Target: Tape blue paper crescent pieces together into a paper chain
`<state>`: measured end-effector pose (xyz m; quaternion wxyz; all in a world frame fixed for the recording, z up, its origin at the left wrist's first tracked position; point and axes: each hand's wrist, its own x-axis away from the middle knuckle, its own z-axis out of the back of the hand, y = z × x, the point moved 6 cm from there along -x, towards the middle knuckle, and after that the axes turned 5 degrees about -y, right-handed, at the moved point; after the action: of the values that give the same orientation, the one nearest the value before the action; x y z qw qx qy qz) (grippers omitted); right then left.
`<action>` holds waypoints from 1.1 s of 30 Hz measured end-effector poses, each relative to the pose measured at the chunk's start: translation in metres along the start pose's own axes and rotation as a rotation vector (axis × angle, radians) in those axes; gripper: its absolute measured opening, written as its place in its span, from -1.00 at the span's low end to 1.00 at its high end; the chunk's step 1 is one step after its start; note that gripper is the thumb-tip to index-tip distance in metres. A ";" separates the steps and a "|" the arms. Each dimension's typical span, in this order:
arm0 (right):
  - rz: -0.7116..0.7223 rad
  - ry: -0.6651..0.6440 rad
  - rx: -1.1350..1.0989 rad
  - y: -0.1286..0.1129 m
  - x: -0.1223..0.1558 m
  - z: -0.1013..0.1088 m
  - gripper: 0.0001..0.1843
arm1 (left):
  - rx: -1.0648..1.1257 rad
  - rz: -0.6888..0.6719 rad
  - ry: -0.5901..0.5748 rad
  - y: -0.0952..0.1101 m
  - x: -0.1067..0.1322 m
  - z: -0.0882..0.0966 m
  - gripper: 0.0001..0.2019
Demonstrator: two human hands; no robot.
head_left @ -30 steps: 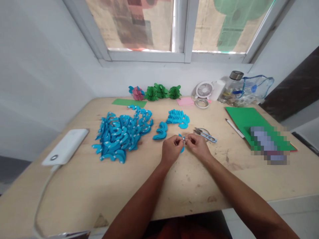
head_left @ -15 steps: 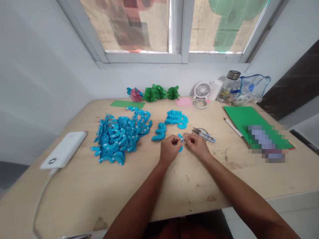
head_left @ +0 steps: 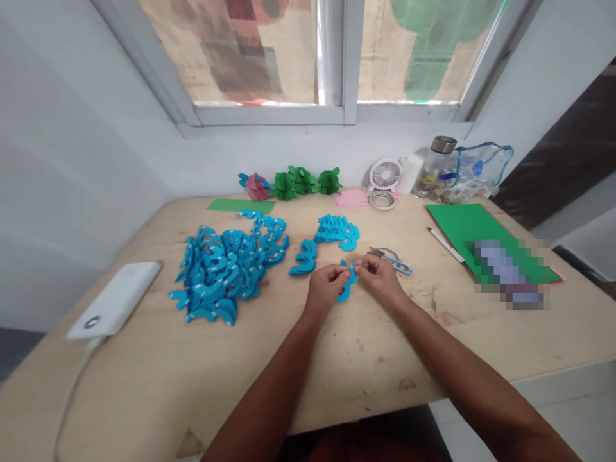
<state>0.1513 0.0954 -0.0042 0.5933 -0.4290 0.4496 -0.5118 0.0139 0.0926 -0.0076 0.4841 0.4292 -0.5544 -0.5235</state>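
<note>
Between my fingertips is a small curved blue paper piece [head_left: 343,296], low over the wooden table. My left hand [head_left: 325,287] is closed in a pinch on its left side. My right hand [head_left: 381,277] pinches its upper right edge, close to a small white spot. Just left of my hands lies a folded blue paper piece [head_left: 304,258]; a row of similar blue pieces [head_left: 335,228] sits behind them. Small blue-handled thread snips [head_left: 400,265] lie beyond my right hand, partly covered by it.
A large heap of blue paper pieces with white spots [head_left: 226,266] spreads over the left side. A white power bank [head_left: 118,298] with a cable lies further left. At the back stand green paper figures [head_left: 302,181], a small fan [head_left: 385,174] and a bottle [head_left: 436,168]; green sheets [head_left: 469,224] lie right.
My right hand has moved in toward my left and now touches the blue paper piece, where a gap was before. The view has shifted slightly.
</note>
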 end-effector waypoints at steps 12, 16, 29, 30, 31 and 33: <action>0.030 0.187 0.295 -0.002 -0.004 0.042 -0.79 | -0.063 0.001 -0.016 0.003 -0.001 0.002 -0.93; -0.020 0.220 0.718 -0.009 -0.003 0.064 -0.86 | -0.261 -0.099 0.060 0.007 0.000 0.007 -0.91; -0.176 0.038 1.102 -0.001 -0.006 0.063 -0.71 | -0.991 -0.167 0.092 0.015 0.007 0.002 -0.86; -0.168 0.072 1.043 0.000 -0.007 0.067 -0.72 | -1.004 -0.188 0.108 0.016 0.007 0.003 -0.88; -0.161 0.121 0.963 0.001 -0.008 0.072 -0.74 | -1.008 -0.214 0.128 0.016 0.007 0.004 -0.88; -0.151 0.251 0.756 0.003 -0.009 0.086 -0.76 | -1.000 -0.284 0.166 0.017 0.007 0.006 -0.87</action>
<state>0.2344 0.1087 0.0135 0.6103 -0.1467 0.2660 -0.7316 0.0078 0.0877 0.0105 0.5964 0.2565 -0.1330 -0.7489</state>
